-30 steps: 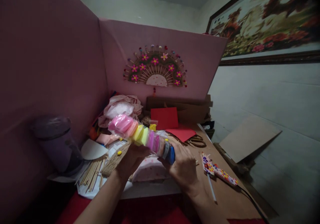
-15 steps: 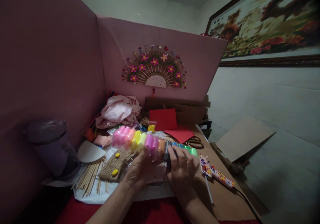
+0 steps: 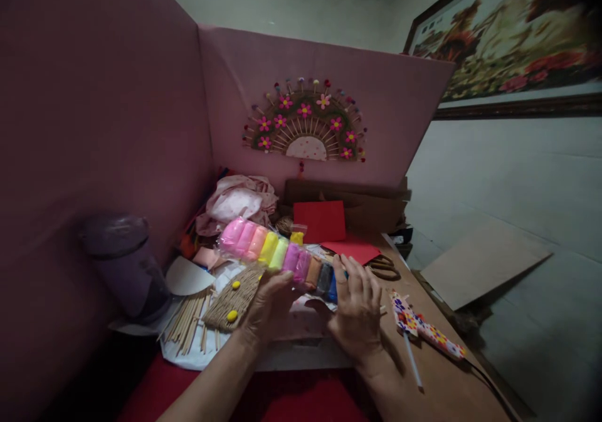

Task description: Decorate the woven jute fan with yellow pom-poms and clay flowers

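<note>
A long clear-wrapped strip of coloured clay packs (image 3: 269,246), running from pink through yellow and purple to blue, hangs slantwise over the table. My left hand (image 3: 270,300) is closed on its lower edge near the purple packs. Across the blue end lies my right hand (image 3: 356,306), its fingers close together on the strip and covering that end. Just left of my left hand sits a twine-wrapped piece (image 3: 235,303) with yellow dots. Thin wooden sticks (image 3: 188,325) lie left of it.
A flowered glue gun (image 3: 430,333) with a cord rests on cardboard at the right. Scissors (image 3: 385,266) and red paper (image 3: 320,220) lie behind the hands. A purple container (image 3: 125,271) stands left. A decorated fan (image 3: 305,124) is on the pink panel.
The view has shifted, so most things appear further right. The strip now slopes more steeply, its pink end raised, and my right hand covers more of its green and blue end.
</note>
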The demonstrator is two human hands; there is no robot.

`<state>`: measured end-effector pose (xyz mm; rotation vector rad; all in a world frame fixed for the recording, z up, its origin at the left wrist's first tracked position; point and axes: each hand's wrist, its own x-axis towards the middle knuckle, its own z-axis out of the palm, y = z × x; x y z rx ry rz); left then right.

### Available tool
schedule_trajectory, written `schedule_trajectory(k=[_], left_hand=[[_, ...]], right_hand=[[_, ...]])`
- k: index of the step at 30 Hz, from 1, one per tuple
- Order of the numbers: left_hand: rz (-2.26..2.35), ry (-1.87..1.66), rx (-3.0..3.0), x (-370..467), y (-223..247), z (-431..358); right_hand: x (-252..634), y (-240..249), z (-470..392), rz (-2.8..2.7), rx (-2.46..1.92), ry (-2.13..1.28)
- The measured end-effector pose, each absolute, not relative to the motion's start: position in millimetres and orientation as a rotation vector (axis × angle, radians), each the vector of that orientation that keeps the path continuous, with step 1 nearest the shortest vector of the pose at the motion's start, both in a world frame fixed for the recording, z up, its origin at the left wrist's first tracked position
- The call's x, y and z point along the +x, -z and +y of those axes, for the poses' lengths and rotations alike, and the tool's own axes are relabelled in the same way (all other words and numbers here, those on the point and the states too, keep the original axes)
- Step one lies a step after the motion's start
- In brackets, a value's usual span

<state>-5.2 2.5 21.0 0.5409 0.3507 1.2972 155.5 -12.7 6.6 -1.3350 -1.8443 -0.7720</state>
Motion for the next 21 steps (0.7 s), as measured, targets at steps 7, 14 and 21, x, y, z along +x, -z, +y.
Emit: schedule_trajectory(k=[7, 14, 21], left_hand=[[0.385, -1.35, 0.713, -1, -27, -3], [0.312, -1.617, 0.771, -18, -44, 4], [0.45, -1.866, 0.787, -34, -54, 11]], right_hand=[[158, -2, -8, -1.888, -1.267, 0.635], [168, 0, -4, -1.676, -1.321, 0.765], [171, 0, -3, -1.563, -1.33, 0.843]])
